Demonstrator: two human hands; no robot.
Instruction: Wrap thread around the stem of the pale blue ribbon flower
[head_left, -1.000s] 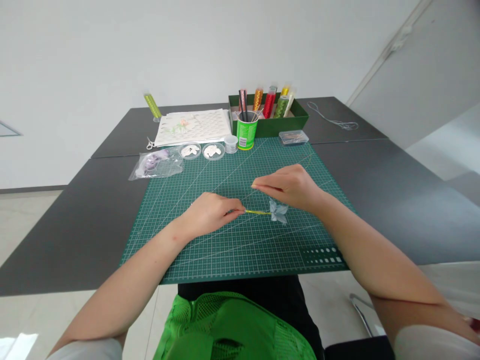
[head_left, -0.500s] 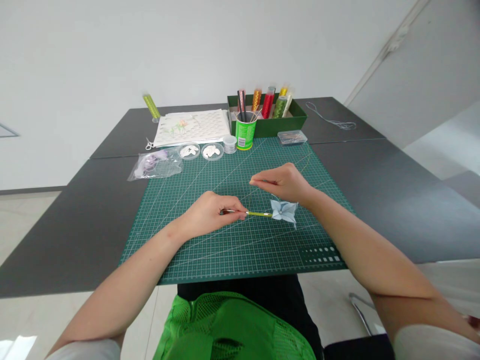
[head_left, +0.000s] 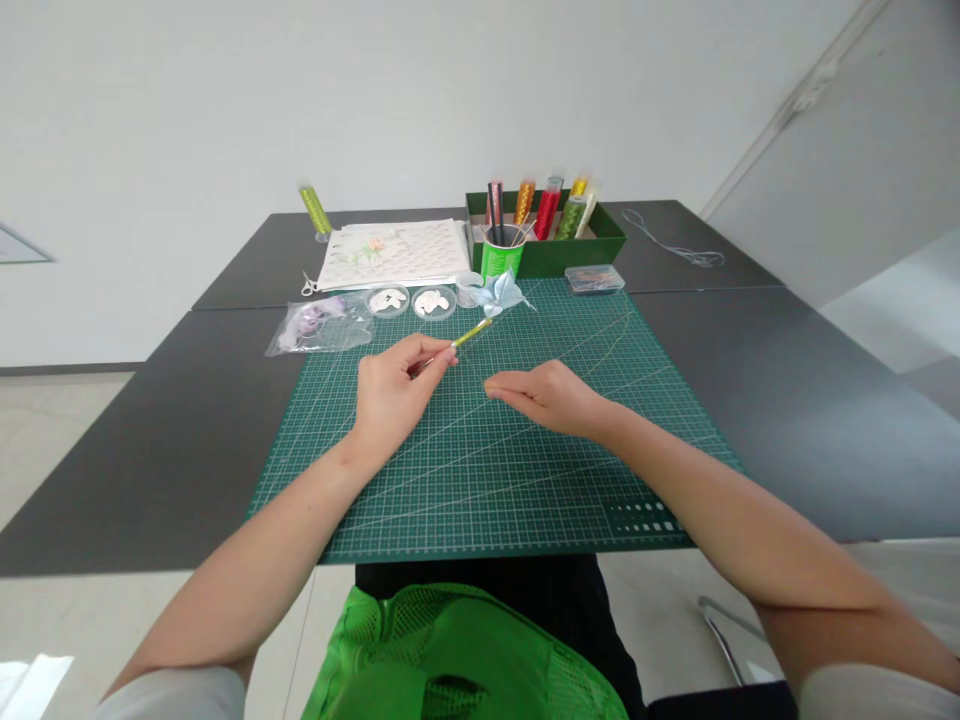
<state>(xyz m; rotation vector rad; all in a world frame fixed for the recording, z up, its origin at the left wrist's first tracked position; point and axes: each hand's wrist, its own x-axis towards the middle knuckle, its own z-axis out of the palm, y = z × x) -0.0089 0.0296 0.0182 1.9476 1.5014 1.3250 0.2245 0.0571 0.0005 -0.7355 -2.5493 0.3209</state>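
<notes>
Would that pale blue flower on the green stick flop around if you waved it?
Probably a little. The flower looks thin and papery, so likely light and easily crushed. Its green stem stays straight while the left hand pinches one end, so it seems fairly stiff.

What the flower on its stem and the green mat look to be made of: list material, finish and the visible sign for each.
Flower: thin pale blue-white fabric or paper, softly glossy; the petals fold to sharp points. Which one I cannot tell.
Stem, pinched by the left hand: probably wire wrapped in shiny yellow-green thread; thin, straight and bright.
Cutting mat: matte green vinyl or rubber, going by its printed white grid.
</notes>
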